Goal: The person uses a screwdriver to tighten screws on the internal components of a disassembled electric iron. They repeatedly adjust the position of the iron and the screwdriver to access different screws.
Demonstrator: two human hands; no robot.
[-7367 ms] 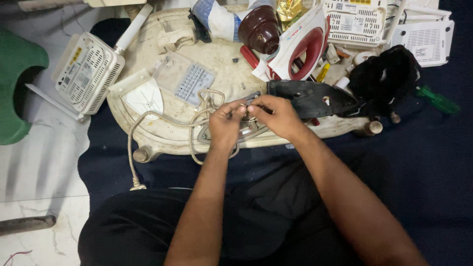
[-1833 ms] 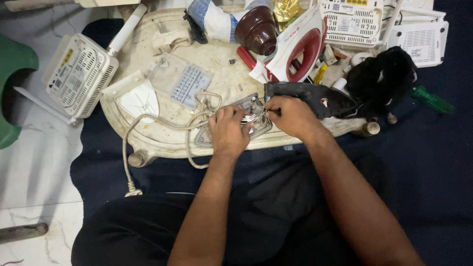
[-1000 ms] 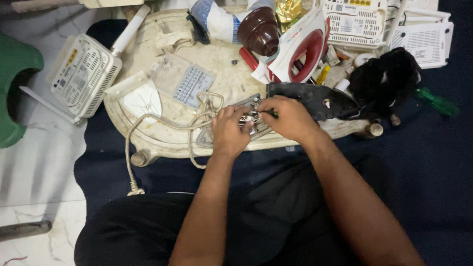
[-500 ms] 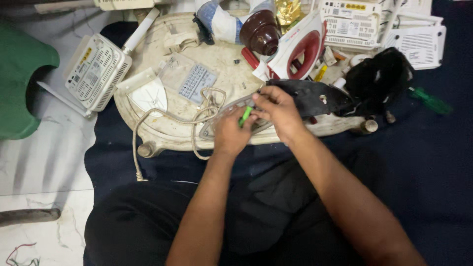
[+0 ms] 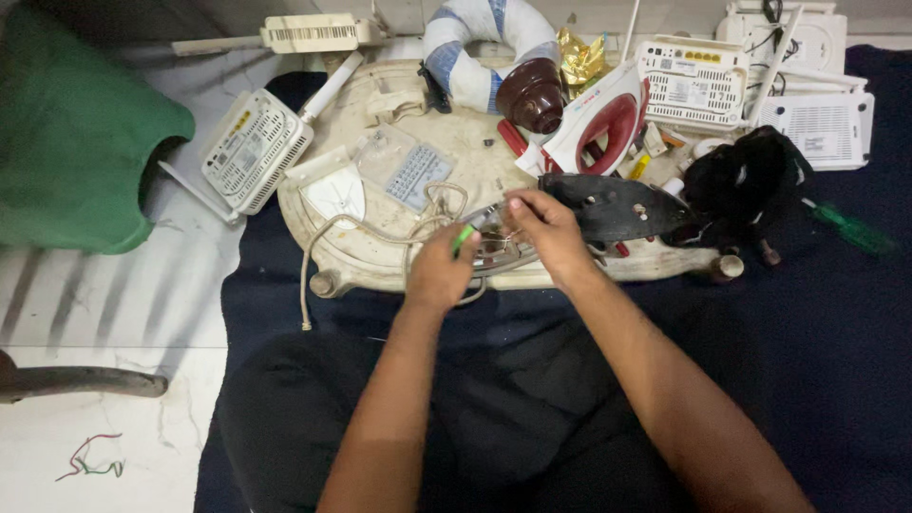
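Observation:
My left hand (image 5: 439, 274) grips a small tool with a green handle (image 5: 463, 237) at the front edge of a cream round board (image 5: 361, 256). My right hand (image 5: 543, 231) pinches the tool's metal end beside a small metal part (image 5: 494, 249) that lies on the board. The fingers hide most of that part. A cream cord (image 5: 366, 233) loops across the board just left of my hands. A dark iron soleplate (image 5: 617, 204) lies right behind my right hand.
A red and white iron body (image 5: 603, 123), a brown ceramic piece (image 5: 534, 93) and a blue-white ring (image 5: 475, 47) sit at the back. White routers (image 5: 252, 152) (image 5: 698, 81) (image 5: 817, 128) ring the board. A black cloth (image 5: 746, 180), a green screwdriver (image 5: 850, 228) and a green stool (image 5: 76, 142) flank it.
A green-handled tool has appeared between my hands; earlier both hands held only the metal part. The view has tilted so more of the floor behind shows.

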